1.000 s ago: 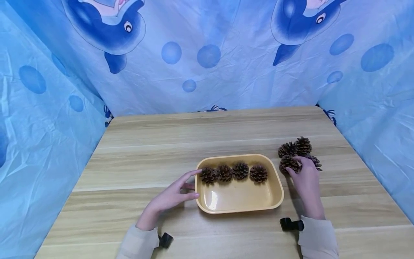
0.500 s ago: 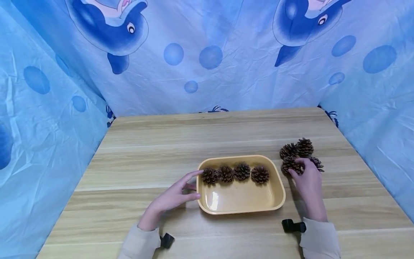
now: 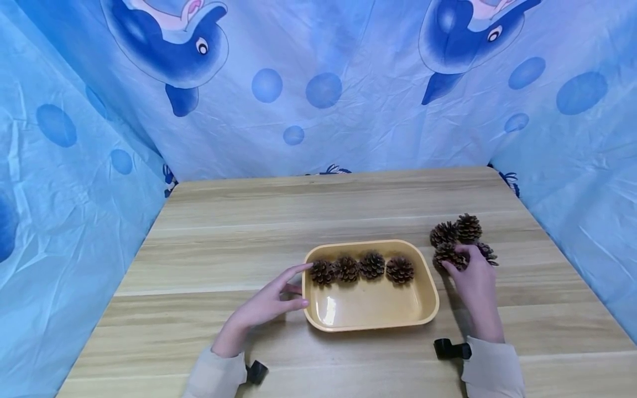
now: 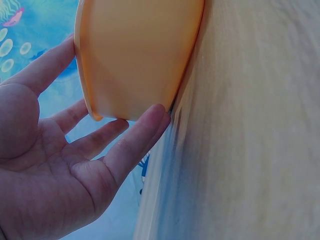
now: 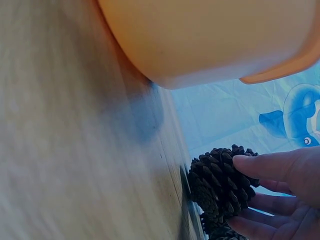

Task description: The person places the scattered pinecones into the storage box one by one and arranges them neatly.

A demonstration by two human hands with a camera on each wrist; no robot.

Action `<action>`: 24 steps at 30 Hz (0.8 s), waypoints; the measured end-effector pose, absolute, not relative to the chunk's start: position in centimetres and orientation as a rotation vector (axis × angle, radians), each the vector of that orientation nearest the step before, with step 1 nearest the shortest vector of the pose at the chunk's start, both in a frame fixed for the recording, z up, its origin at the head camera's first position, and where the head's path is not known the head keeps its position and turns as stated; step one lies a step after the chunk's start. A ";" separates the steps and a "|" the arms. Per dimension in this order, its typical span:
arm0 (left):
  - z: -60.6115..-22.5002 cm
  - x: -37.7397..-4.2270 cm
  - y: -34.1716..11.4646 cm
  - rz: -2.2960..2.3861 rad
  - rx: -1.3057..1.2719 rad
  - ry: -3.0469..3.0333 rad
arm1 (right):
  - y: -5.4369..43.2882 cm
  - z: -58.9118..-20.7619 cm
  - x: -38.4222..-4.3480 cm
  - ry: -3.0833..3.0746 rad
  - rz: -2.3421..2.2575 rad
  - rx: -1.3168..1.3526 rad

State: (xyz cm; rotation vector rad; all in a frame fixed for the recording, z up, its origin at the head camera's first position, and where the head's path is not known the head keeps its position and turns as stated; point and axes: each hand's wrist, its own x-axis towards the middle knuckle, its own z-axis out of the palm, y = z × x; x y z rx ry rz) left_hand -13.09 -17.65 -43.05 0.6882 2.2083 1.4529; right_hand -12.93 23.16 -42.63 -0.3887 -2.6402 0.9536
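Observation:
In the head view, a yellow plastic tray (image 3: 368,326) holds several brown pine cones in a row along its far side. My left hand (image 3: 266,301) touches the tray's left end with fingers spread and fairly straight. The left wrist view shows those fingertips against the outer wall and rim of the tray (image 4: 140,55). Right of the tray, my right hand (image 3: 475,276) pinches a pine cone (image 3: 447,255) between thumb and fingers. In the right wrist view, this pine cone (image 5: 220,180) stands at the table surface, the thumb on one side and fingers on the other.
Behind the pinched cone sit two more pine cones, a left one (image 3: 443,233) and a right one (image 3: 468,227). Another pine cone (image 3: 486,253) is partly hidden by my right hand. The wooden table (image 3: 239,232) meets blue dolphin-print cloth (image 3: 368,138) at its back and sides.

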 end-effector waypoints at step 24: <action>-43.1 -13.0 -17.7 1.453 0.683 2.209 | 22.8 -41.8 -12.4 -2.588 1.056 -0.449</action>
